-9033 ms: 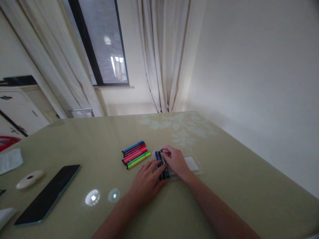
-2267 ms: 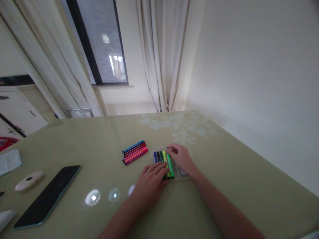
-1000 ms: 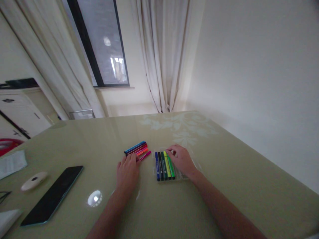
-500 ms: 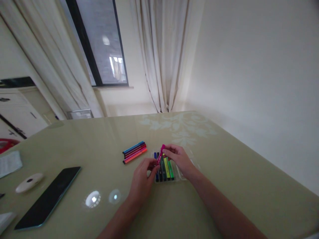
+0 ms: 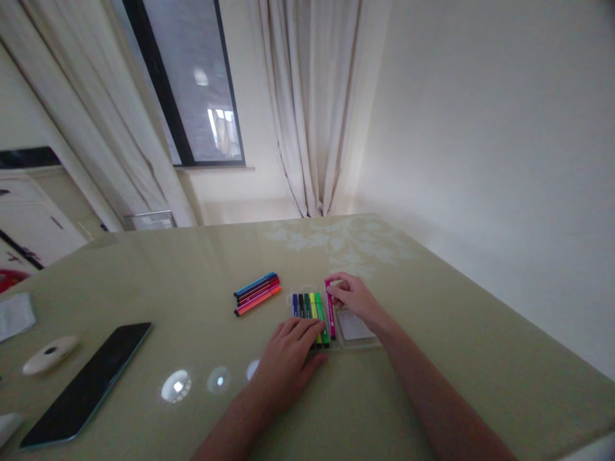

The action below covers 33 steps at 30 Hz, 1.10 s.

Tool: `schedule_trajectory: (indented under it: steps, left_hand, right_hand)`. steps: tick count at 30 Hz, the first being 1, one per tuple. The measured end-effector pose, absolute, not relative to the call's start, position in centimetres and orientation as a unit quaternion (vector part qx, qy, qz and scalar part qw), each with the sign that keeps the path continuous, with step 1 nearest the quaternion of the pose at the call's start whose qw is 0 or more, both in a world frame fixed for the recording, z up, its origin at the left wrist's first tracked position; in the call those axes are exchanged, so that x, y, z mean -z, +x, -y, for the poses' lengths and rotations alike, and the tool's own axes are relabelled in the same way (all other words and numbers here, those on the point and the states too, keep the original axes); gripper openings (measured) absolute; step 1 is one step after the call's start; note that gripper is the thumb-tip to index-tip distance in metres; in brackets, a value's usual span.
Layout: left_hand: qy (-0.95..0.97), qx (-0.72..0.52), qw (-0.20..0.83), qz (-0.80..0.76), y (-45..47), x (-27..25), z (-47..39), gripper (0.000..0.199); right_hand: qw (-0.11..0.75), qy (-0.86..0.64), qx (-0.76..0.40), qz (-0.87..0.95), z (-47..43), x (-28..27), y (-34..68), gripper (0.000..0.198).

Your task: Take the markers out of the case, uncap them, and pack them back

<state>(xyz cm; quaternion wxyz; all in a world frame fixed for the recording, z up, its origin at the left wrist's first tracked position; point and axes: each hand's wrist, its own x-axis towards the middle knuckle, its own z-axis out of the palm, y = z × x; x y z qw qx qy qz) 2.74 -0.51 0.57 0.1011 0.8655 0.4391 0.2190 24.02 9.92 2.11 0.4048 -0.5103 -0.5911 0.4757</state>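
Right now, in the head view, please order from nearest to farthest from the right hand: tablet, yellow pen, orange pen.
1. Yellow pen: just left of the right hand.
2. Orange pen: farther left, on the table.
3. Tablet: far left.

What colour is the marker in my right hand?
The marker is magenta pink, seen best in the head view.

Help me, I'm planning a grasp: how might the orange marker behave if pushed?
The orange marker looks straight and slender, so it's probably stiff and light. The tabletop looks glossy, so the marker may slide. Pushed toward the markers beside it, it would likely nudge them.
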Motion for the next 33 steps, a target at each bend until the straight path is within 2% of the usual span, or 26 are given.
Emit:
schedule_trajectory:
  steps: [5, 16, 22, 26, 29, 31, 33]
  left_hand:
    - [0.870, -0.187, 0.062, -0.451, 3.0, -0.8, 0.6, 0.056]
    - [0.876, -0.165, 0.035, -0.453, 3.3, -0.4, 0.7, 0.049]
    - [0.872, -0.175, 0.037, -0.456, 3.7, -0.8, 1.0, 0.048]
    - [0.871, -0.203, 0.082, -0.441, 3.1, -1.2, 0.5, 0.040]
    - [0.823, -0.252, 0.102, -0.498, 1.3, -1.5, -0.8, 0.035]
    - [0.762, -0.269, 0.049, -0.587, -0.4, -1.6, -1.8, 0.032]
    - [0.700, -0.226, -0.016, -0.677, -2.0, -1.7, -2.4, 0.030]
  right_hand:
    - [0.351, -0.514, -0.380, 0.684, -9.5, -1.7, 23.4, 0.020]
    - [0.299, -0.555, -0.216, 0.746, -9.0, -2.2, 22.9, 0.011]
    - [0.308, -0.545, -0.226, 0.746, -8.9, -2.0, 22.9, 0.011]
    - [0.319, -0.531, -0.205, 0.757, -9.2, -2.0, 23.2, 0.011]
    - [0.315, -0.532, -0.199, 0.760, -9.2, -2.1, 23.2, 0.012]
    - [0.309, -0.532, -0.200, 0.763, -9.0, -2.2, 23.0, 0.012]
    - [0.302, -0.527, -0.197, 0.769, -8.8, -2.3, 22.7, 0.013]
